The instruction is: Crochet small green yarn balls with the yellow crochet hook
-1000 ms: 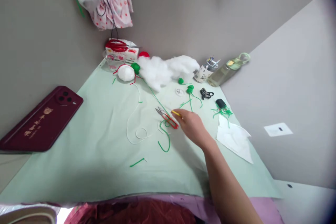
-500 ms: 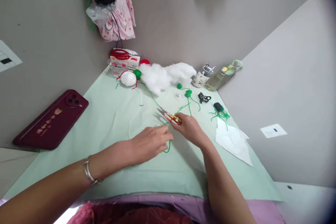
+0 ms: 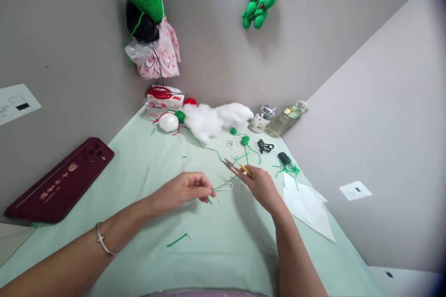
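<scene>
My left hand [image 3: 190, 190] pinches a strand of green yarn [image 3: 223, 184] between thumb and fingertips; a short green tail hangs below them. My right hand [image 3: 259, 185] is closed around small thread snips [image 3: 230, 165] with pointed metal blades and red-orange handles, pointing up and left. A thin yellow stick [image 3: 245, 170] lies in the same grip; its kind is unclear. The green strand runs from my left fingers toward my right hand. White yarn [image 3: 226, 187] lies looped on the table between the hands. A short green piece [image 3: 177, 240] rests nearer to me.
White stuffing [image 3: 216, 120] lies at the back, beside a white yarn ball [image 3: 169, 122]. Small green crocheted pieces [image 3: 245, 141], a black claw clip [image 3: 265, 146] and white paper [image 3: 306, 204] are on the right, with a bottle [image 3: 287, 118] behind. A maroon phone [image 3: 61, 181] is left.
The view has tilted up. My left hand has turned and drawn the green yarn out straighter. The snips look more closed, and a short green piece now shows on the near table.
</scene>
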A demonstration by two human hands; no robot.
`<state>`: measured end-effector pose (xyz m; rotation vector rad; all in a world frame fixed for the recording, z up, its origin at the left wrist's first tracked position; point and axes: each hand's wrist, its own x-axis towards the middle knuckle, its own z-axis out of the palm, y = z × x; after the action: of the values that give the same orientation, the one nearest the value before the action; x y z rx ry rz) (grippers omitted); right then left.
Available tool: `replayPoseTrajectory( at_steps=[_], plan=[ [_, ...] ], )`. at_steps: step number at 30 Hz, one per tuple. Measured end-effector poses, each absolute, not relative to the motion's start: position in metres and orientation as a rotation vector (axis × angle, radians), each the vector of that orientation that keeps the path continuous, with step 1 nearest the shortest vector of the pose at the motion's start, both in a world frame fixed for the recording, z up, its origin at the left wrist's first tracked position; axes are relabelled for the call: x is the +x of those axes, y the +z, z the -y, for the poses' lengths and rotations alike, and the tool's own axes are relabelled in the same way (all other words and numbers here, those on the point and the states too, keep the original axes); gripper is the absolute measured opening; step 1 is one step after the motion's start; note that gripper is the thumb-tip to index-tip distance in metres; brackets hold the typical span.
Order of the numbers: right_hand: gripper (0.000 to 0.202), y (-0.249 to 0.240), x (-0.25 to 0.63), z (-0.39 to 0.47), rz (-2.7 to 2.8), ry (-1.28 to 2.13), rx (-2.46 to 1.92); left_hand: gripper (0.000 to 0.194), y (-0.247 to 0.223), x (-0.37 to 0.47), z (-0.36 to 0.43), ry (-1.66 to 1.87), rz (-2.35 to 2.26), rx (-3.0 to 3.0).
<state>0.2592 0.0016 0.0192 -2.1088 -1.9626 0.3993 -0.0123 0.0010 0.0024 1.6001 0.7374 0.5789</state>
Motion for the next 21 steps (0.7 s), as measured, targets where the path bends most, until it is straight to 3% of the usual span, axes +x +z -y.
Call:
replayPoseTrajectory(
  at_steps=[2, 6, 11, 15, 21],
  plan=[
    [0.014, 0.018, 0.26, -0.002, 1.994, 0.425, -2.154, 0.022, 0.009, -0.03, -0.007, 0.715, -0.692, 1.311],
    [0.026, 0.009, 0.26, -0.006, 1.968, 0.394, -2.275, 0.03, 0.023, -0.063, -0.021, 1.021, -0.454, 0.789],
    [0.011, 0.003, 0.265, -0.013, 1.893, 0.42, -2.31, 0.02, 0.029, -0.076, -0.033, 1.318, -0.418, 0.423],
    [0.014, 0.014, 0.27, -0.011, 1.761, 0.488, -2.212, 0.004, 0.014, -0.052, -0.027, 1.262, -0.559, 0.363],
    [0.041, 0.026, 0.232, 0.002, 1.657, 0.933, -1.829, 0.015, -0.009, -0.018, -0.004, 1.057, -0.603, 0.515]
  ],
)
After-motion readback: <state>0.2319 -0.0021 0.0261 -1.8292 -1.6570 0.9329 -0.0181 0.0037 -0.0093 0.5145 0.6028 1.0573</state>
